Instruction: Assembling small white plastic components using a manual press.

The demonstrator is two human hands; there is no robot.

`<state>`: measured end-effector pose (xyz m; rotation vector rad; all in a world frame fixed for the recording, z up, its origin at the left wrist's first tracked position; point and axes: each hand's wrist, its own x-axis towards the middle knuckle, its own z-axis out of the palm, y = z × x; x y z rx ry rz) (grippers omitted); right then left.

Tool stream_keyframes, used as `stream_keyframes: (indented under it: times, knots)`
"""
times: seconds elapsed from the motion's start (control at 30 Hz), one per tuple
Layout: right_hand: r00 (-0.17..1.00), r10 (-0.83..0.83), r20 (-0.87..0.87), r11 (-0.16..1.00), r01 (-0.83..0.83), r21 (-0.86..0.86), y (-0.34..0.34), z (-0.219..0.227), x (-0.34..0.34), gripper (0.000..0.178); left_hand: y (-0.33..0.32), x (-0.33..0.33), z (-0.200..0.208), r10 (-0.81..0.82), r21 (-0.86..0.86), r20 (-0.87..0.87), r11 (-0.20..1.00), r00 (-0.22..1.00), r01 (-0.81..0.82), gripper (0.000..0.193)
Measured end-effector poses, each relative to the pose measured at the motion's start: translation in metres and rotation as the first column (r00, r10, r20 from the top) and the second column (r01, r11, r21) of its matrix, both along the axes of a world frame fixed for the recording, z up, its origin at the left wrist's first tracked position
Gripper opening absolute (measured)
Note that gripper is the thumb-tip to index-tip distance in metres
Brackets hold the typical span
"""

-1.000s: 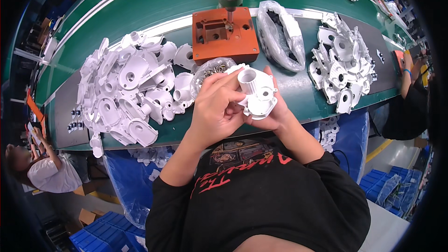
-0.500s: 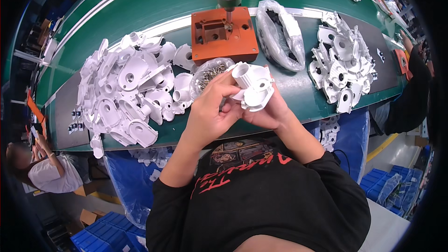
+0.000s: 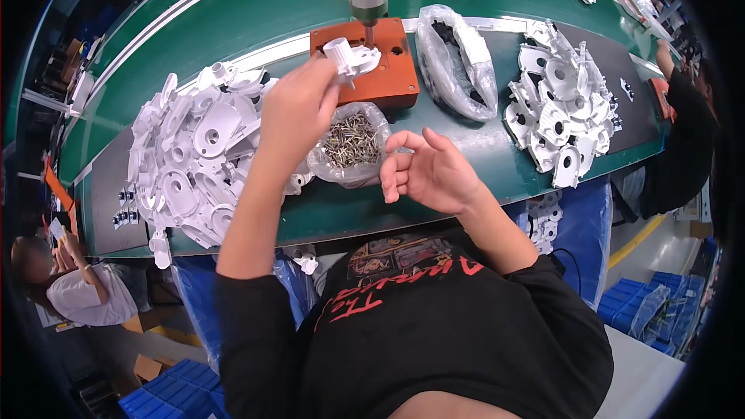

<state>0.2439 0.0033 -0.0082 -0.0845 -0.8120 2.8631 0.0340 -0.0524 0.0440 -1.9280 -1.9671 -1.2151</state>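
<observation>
The left hand [image 3: 299, 105] grasps a white plastic housing [image 3: 341, 53] over the left part of the orange fixture block [image 3: 397, 81]; whether they touch is unclear. The right hand [image 3: 436, 176], empty with fingers loosely curled, is on the wearer's side of the block, beside a plastic bag of screws [image 3: 349, 181]. Left of the block lies a heap of white parts [image 3: 206, 136].

Head-worn fisheye; looks down; both hands [image 3: 436, 177] near.

White plastic housing [image 3: 357, 60] with round, open-ended tube, tilted, tube end upward, raised in the left hand [image 3: 303, 101]
</observation>
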Motion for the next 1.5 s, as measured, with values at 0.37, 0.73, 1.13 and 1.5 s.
stream_keyframes:
  times: [0.37, 0.73, 1.13, 1.5]
  knots:
    - [0.976, -0.186, 0.116, 0.982, 0.181, 0.051, 0.011, -0.013, 0.031, 0.035, 0.06, -0.014, -0.035, -0.07, -0.258, -0.435, 0.965, 0.898, -0.05, 0.014]
    - [0.97, -0.209, 0.124, 0.977, 0.212, -0.015, 0.015, -0.023, 0.032, 0.029, 0.054, -0.031, -0.046, -0.151, -0.215, -0.346, 0.973, 0.926, 0.078, 0.014]
    - [0.974, -0.188, 0.129, 0.981, 0.191, -0.016, 0.016, -0.027, 0.025, 0.028, 0.055, -0.034, -0.049, -0.218, -0.267, -0.204, 0.95, 0.954, 0.16, 0.009]
    - [0.935, -0.281, 0.219, 0.951, 0.239, 0.198, 0.035, -0.013, 0.034, 0.031, 0.046, -0.024, -0.045, -0.111, -0.247, -0.11, 0.966, 0.988, 0.081, 0.01]
